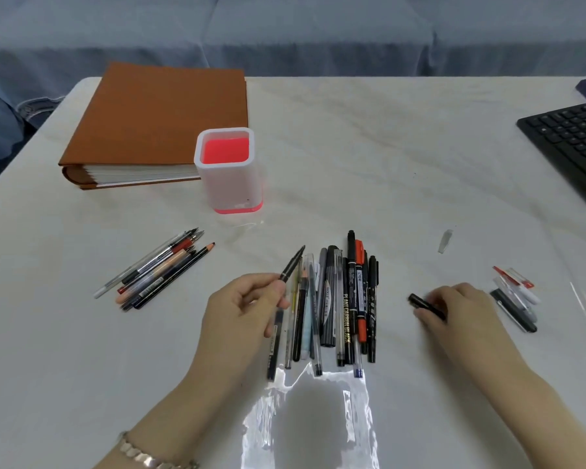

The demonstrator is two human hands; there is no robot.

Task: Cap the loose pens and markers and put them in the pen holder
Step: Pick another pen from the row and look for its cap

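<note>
**Pen in one hand, cap in the other**

A clear bag [312, 418] lies nearest, its edges lost in glare. The left hand [241, 309] pinches a black pen [291, 265] in its fingers [279, 286]; its tip is too small to make out. The right hand [460, 309] curls its fingers [427, 316] round a black cap [425, 304], half hiding it. Between them a pile [339, 299] of pens lies on the table [352, 147], with more pens [159, 269] left and loose caps [515, 299] right. Farther off stands the holder [229, 170], before a brown album [156, 123]. A keyboard [569, 143] is cut off at right.

"plant carbon black" printed along the barrel of one black marker [348, 316]
</note>
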